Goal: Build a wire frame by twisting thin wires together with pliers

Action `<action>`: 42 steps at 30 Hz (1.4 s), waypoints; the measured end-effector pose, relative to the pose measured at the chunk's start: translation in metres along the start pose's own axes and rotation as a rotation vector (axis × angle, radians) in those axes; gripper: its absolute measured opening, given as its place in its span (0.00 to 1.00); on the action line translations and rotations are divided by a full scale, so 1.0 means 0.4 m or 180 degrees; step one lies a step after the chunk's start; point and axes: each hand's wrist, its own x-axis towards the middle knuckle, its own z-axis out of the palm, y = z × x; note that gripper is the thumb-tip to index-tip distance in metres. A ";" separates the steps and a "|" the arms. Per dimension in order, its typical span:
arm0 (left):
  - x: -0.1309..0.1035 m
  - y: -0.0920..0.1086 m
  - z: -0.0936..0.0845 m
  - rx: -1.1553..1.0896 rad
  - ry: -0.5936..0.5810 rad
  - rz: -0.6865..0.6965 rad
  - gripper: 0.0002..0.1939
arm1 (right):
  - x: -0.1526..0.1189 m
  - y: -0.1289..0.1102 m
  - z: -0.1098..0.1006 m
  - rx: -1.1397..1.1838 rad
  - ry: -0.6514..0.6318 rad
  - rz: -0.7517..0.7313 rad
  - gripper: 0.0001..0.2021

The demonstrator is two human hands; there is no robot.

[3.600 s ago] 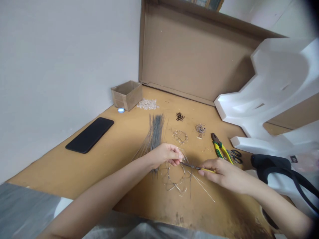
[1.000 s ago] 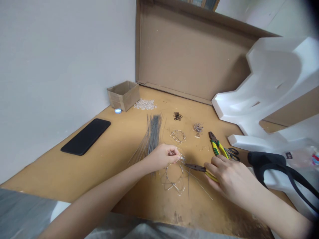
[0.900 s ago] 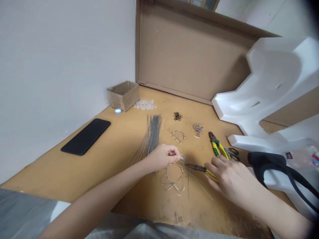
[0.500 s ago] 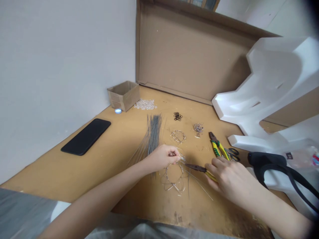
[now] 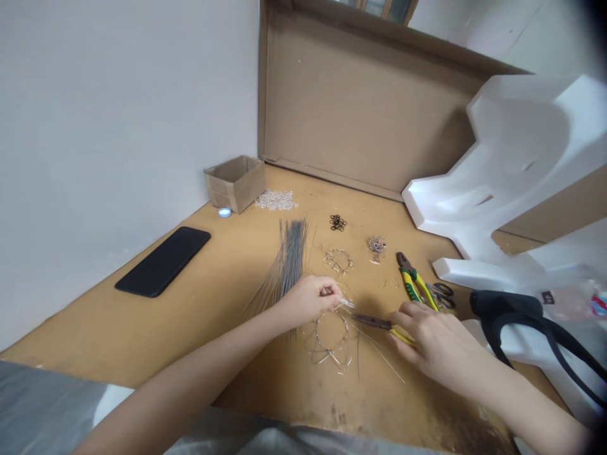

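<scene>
Beyond the wire ring [image 5: 331, 351], our left hand [image 5: 317, 297] pinches thin wires [image 5: 346, 304], partly hidden; right of the ring, our right hand [image 5: 427, 332] clasps pliers [image 5: 374, 321], handles [image 5: 403, 337] mostly covered.

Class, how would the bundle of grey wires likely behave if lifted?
The bundle of grey wires would probably come apart, since strands fan out at one side and no tie shows. Each strand looks thin yet nearly straight, so likely springy rather than floppy.

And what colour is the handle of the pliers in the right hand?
Yellow, where the handle shows past the right hand; see the head view.
</scene>
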 end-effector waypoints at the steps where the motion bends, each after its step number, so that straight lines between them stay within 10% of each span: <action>1: 0.005 0.002 -0.004 -0.0239 -0.0018 -0.0114 0.06 | 0.001 0.010 0.019 0.0046 0.0039 0.0104 0.09; 11: 0.018 -0.002 -0.027 -0.1302 -0.0791 -0.0272 0.11 | 0.025 0.029 0.240 0.0020 0.0779 0.0807 0.15; 18: 0.011 -0.004 -0.025 -0.1242 -0.1061 -0.0077 0.09 | 0.023 0.018 0.197 0.0676 0.0973 0.0673 0.16; 28: 0.008 -0.031 0.022 0.0841 -0.0163 0.0343 0.08 | 0.161 -0.092 0.114 0.4715 0.0647 0.0842 0.14; 42: 0.016 -0.035 -0.007 0.1985 0.0019 0.0787 0.11 | 0.150 -0.050 0.145 0.5103 0.0789 0.1139 0.13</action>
